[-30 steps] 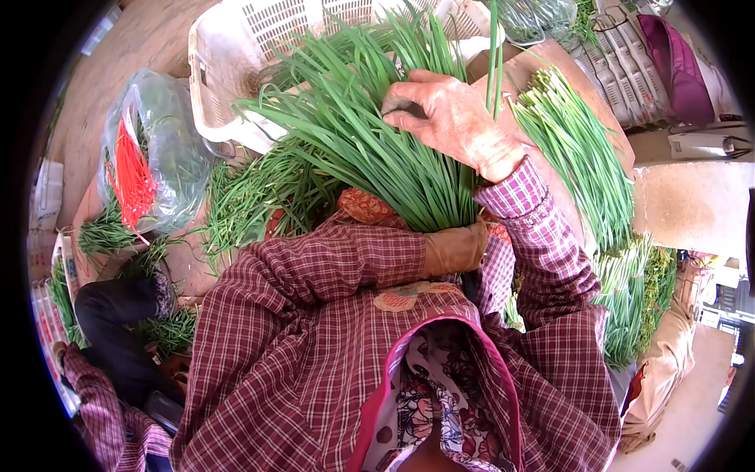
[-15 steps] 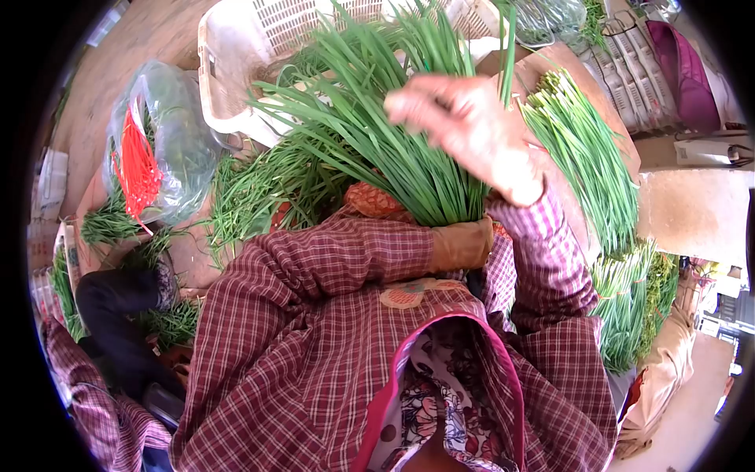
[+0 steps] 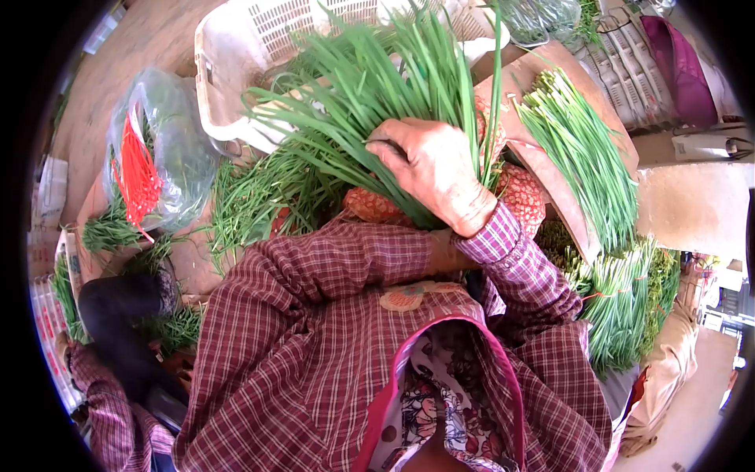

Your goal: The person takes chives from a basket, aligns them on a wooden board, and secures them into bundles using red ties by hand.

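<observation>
A large bunch of garlic chives (image 3: 377, 86) fans up in front of my lap. My right hand (image 3: 436, 161) lies against the leaves, its thumb and fingers closed around some of them. My left forearm crosses below the bunch, and part of the wrist (image 3: 450, 253) shows beside my right cuff. The left hand's fingers are hidden, as is the bunch's lower end, so I cannot see their grip. Loose green stalks (image 3: 275, 189) lie left of the bunch. Orange patterned cloth (image 3: 519, 200) covers my knees.
A white plastic basket (image 3: 224, 90) stands ahead. Red ties (image 3: 138, 173) hang on a clear plastic bag (image 3: 185, 169) at left. Chives (image 3: 586, 157) lie on a board at right, with a tied bundle (image 3: 617, 307) nearer. Another person's dark-trousered leg (image 3: 118, 315) is at left.
My right hand has moved down and left from above the bunch onto its leaves, and its fingers have closed there. The leaves have shifted, uncovering more of the orange cloth at right.
</observation>
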Motion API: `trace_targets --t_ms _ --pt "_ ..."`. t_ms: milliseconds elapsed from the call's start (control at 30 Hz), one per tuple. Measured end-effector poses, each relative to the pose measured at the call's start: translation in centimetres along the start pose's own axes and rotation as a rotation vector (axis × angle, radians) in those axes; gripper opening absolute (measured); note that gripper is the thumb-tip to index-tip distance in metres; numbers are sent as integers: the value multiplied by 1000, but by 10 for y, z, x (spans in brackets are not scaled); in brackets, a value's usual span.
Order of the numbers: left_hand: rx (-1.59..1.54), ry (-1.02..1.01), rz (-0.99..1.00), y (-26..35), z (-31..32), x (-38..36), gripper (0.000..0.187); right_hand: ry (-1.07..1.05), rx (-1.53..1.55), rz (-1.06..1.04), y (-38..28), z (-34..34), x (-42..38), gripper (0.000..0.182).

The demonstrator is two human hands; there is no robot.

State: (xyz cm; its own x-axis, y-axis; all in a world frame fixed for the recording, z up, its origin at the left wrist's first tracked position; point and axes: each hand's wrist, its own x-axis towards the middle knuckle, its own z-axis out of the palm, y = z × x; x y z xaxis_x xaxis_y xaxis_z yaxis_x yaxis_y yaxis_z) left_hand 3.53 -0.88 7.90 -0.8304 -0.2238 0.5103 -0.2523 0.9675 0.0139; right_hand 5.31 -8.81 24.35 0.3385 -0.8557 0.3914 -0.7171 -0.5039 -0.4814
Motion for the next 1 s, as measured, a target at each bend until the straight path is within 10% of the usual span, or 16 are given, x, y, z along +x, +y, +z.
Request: trace_targets --t_ms 400,567,667,800,1000 --pt "-196 90 33 -13 -31 -8 35 87 566 -51 -21 -16 37 10" --pt "-656 14 19 -89 -148 12 34 314 670 -169 -12 -90 49 23" --pt "-1126 282 -316 -144 -246 12 31 434 769 58 3 -138 38 23" --pt "-1612 817 -199 -259 -316 -27 24 500 470 200 31 -132 12 24" --pt "-1452 1234 -311 -289 -352 -44 15 348 813 200 21 -97 -4 22"
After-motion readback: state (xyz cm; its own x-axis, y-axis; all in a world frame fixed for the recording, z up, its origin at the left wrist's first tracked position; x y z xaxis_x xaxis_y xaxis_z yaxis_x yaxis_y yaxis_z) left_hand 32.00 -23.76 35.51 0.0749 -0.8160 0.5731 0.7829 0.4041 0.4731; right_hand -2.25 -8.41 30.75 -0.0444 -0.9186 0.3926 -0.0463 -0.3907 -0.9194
